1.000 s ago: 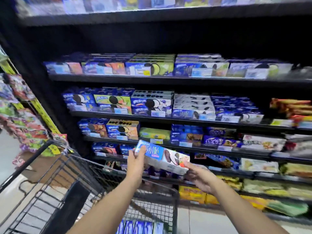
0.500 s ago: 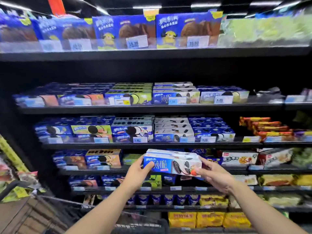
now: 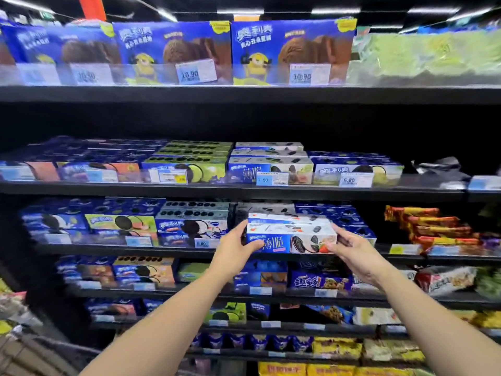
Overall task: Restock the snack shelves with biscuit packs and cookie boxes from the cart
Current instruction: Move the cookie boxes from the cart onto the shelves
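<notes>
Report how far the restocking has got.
Done: the shelves already look largely filled with cookie boxes.
In hand: the left hand and right hand hold a white-and-blue cookie box by its ends at the third shelf, not yet released.
Left: the cart is out of view, so remaining stock is unknown.

Behind both grips a slot on the shelf (image 3: pixel 271 252) already holds stacked boxes (image 3: pixel 271 217); blue boxes (image 3: pixel 195 226) left and blue boxes (image 3: pixel 349 221) right hem it.
</notes>
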### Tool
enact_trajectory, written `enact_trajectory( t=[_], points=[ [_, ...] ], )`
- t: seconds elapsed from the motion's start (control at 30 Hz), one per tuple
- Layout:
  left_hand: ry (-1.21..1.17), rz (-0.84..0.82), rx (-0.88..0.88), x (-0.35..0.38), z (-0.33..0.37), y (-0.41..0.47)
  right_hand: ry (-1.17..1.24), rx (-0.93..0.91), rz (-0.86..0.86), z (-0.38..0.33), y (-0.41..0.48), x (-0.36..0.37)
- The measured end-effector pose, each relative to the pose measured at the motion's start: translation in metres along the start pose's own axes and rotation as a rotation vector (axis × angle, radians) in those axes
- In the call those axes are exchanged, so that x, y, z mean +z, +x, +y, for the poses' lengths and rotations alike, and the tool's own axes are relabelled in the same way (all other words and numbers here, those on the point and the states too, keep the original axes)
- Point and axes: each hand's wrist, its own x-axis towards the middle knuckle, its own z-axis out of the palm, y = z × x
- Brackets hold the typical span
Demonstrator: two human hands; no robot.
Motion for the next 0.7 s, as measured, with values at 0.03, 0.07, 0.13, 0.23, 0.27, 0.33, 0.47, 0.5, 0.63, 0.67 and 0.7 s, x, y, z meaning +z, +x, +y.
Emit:
enact_trajectory(
  t=[0.03,0.07,0.13,0.23,0.27,0.33,0.47,0.5,0.63,0.67,0.7],
  points=[
    [0.015,0.011,0.000,0.003,0.002,0.010,-0.046,-0.012,-0.001,-0.002,0.011,-0.003],
    [0.019,0.024,-0.005,0.007,0.002,0.019,-0.092,-0.025,0.001,-0.004,0.020,-0.005],
    [0.035,0.060,-0.045,0.014,0.002,0.034,-0.159,-0.037,0.011,-0.006,0.040,-0.008],
    [0.129,0.073,-0.114,0.021,0.001,0.053,-0.264,-0.058,-0.013,-0.008,0.063,-0.011],
    [0.179,0.062,-0.131,0.023,0.000,0.058,-0.305,-0.074,-0.013,-0.008,0.068,-0.010],
    [0.257,0.039,-0.174,0.027,-0.001,0.067,-0.355,-0.092,0.002,-0.007,0.078,-0.008],
    [0.340,-0.010,-0.194,0.032,-0.003,0.076,-0.435,-0.105,0.025,0.001,0.089,-0.008],
    [0.383,-0.036,-0.176,0.032,-0.002,0.078,-0.439,-0.102,0.028,0.001,0.091,-0.008],
    [0.664,-0.158,-0.103,0.031,0.003,0.086,-0.437,-0.091,0.038,0.001,0.095,-0.003],
    [0.743,-0.174,-0.092,0.030,0.003,0.087,-0.452,-0.090,0.031,0.001,0.095,0.001],
    [0.816,-0.178,-0.086,0.029,0.002,0.087,-0.470,-0.091,0.023,0.001,0.096,0.005]
  ],
)
